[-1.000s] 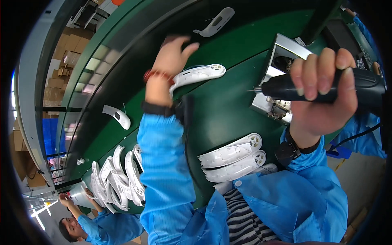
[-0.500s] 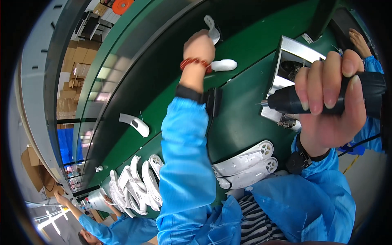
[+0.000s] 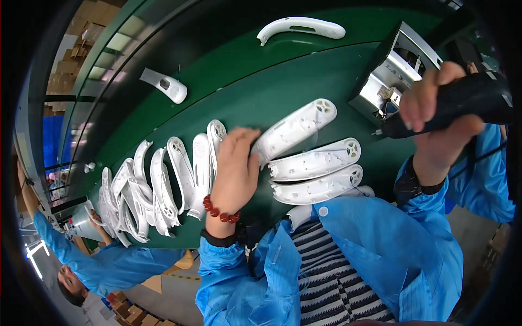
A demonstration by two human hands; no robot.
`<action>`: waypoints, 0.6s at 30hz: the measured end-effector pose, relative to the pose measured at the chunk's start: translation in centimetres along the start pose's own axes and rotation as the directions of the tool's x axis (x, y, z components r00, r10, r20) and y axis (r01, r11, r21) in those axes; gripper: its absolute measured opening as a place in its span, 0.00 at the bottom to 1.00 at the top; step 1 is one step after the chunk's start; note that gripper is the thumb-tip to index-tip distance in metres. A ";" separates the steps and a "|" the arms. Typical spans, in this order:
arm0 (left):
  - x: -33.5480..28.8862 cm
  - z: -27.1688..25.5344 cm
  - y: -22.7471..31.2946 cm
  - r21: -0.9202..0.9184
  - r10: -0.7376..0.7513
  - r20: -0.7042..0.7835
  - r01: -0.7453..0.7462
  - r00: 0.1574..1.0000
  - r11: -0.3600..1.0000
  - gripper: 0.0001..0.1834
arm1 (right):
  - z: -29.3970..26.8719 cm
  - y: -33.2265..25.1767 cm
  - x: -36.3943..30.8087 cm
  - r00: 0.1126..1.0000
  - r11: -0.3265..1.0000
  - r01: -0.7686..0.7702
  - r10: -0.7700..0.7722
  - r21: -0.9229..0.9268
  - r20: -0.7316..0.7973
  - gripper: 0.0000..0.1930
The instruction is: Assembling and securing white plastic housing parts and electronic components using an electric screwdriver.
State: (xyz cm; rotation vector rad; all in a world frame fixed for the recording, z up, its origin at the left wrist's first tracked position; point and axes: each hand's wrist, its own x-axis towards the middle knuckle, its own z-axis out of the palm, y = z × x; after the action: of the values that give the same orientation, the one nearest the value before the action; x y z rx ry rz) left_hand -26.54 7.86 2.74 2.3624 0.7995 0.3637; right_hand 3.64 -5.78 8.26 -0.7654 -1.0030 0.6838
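My right hand grips a black electric screwdriver, its thin bit pointing left over the green bench. My left hand, with a red bead bracelet, is over the bench between a row of white plastic shells and a white curved shell. Its fingers are stretched out and slightly blurred, close to that shell's left end; whether they touch it I cannot tell. Two similar white shells lie side by side nearer to me, inner sides up, each with a round spoked end.
A silver metal box with a mechanism inside stands at the right. Further back on the green strip lie a long white shell and a shorter white piece. A co-worker in blue is at lower left; another blue sleeve shows at right.
My left hand has come back from the far strip toward me. One more white shell now lies beyond the near pair. The screwdriver stays in my right hand, and the view has shifted.
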 end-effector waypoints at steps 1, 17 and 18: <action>0.6 -0.6 0.8 0.194 0.122 -0.107 -0.099 0.987 0.976 0.21 | -0.2 0.5 -0.8 0.999 1.000 -0.013 0.013 0.016 0.038 0.39; 16.2 -8.7 -14.4 0.813 -0.129 0.263 -0.147 0.956 0.563 0.32 | -0.9 1.9 -9.8 0.931 0.942 -0.248 0.167 -0.227 -0.324 0.10; 16.6 -8.2 -13.1 0.811 -0.124 0.271 -0.156 0.955 0.564 0.32 | -1.2 1.9 -9.8 0.935 0.938 -0.255 0.176 -0.237 -0.308 0.10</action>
State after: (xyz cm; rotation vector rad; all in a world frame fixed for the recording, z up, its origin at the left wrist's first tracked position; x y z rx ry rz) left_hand -23.15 30.27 1.86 3.1836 0.9213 -0.5141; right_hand 0.65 -12.78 1.64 -1.1972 -0.7626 0.6090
